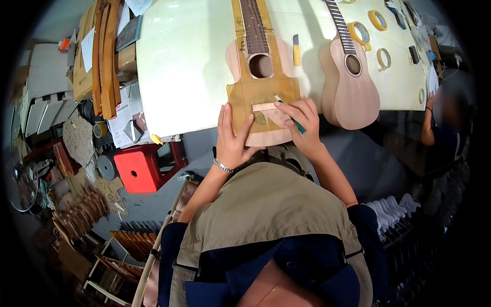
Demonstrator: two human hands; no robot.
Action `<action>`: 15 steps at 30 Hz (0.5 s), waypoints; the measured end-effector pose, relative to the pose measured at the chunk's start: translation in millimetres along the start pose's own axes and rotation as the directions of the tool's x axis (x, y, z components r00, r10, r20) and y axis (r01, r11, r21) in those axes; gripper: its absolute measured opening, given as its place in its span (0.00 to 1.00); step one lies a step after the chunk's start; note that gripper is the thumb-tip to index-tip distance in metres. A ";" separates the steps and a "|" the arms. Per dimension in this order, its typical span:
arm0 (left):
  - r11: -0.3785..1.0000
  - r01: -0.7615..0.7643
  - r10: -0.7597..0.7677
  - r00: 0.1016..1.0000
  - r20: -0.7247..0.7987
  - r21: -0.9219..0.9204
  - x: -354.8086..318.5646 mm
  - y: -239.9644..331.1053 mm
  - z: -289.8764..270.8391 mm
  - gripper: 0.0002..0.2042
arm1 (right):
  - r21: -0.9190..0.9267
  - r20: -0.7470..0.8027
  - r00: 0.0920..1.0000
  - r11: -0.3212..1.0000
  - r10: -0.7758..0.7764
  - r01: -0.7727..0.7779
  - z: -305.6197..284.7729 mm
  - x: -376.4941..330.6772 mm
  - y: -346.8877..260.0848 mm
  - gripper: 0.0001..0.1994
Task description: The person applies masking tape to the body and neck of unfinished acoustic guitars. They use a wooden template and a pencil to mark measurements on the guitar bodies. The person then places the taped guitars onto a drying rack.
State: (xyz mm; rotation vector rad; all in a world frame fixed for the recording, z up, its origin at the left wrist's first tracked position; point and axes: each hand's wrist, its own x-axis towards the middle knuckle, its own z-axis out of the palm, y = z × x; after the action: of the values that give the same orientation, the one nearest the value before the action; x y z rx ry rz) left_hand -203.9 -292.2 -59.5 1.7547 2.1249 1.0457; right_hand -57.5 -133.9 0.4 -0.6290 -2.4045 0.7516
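Note:
An unfinished ukulele point(269, 138) of pale wood lies on the table's near edge, its neck pointing away from me. Over its top lies a translucent amber template point(240, 94), with two long arms running beside the soundhole and fretboard. A pale narrow bar point(264, 107) shows across the template's middle; I cannot tell whether it is a separate strip or bare wood. My left hand point(232, 137) rests on the template's left side, fingers stretched and apart, thumb by the body's lower edge. My right hand point(305, 125) grips a green pencil point(297, 126) near the bar's right end.
A second unfinished ukulele point(352, 87) lies to the right on the pale table point(179, 77). Between the two is a yellow-handled blade tool point(296, 50). Tape rolls point(378, 20) lie farther right. A red stool point(137, 170) stands at left; another person point(442, 125) is at right.

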 end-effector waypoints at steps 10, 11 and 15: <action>1.000 -0.003 0.003 1.000 -0.009 0.013 2.0 0.6 1.4 0.41 | -0.097 0.058 0.987 0.983 -0.151 0.156 18.2 18.9 3.0 0.02; 1.000 -0.005 0.005 1.000 -0.008 0.013 2.2 0.0 0.9 0.41 | -0.167 0.079 0.985 0.972 -0.155 0.166 11.2 20.9 4.8 0.02; 1.000 -0.020 0.020 0.999 -0.037 0.010 3.2 0.6 0.9 0.39 | -0.184 0.173 0.952 0.958 0.251 -0.219 -1.8 21.2 18.8 0.10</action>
State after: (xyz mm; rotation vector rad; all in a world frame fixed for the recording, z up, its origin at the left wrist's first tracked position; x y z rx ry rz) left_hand -203.9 -288.9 -58.9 1.7782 2.1421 1.0833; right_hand -67.2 -107.4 -2.6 -0.9636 -2.6201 0.7476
